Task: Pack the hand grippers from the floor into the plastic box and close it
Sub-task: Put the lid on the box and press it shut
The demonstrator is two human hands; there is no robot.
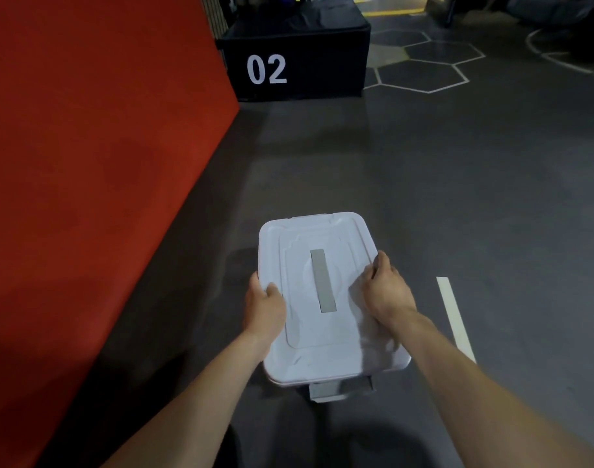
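A white plastic box (326,352) with its lid on sits low in the middle of the view, above the dark floor. A grey strip (322,280) runs along the lid's centre. A grey latch (336,390) shows at the box's near end. My left hand (263,307) grips the lid's left edge, thumb on top. My right hand (385,288) grips the right edge. No hand grippers are visible; the box's inside is hidden by the lid.
A red mat (86,163) fills the left side. A black plyo box marked 02 (295,52) stands far ahead. White hexagon lines (424,72) mark the grey floor beyond, and a white tape strip (456,319) lies right of the box.
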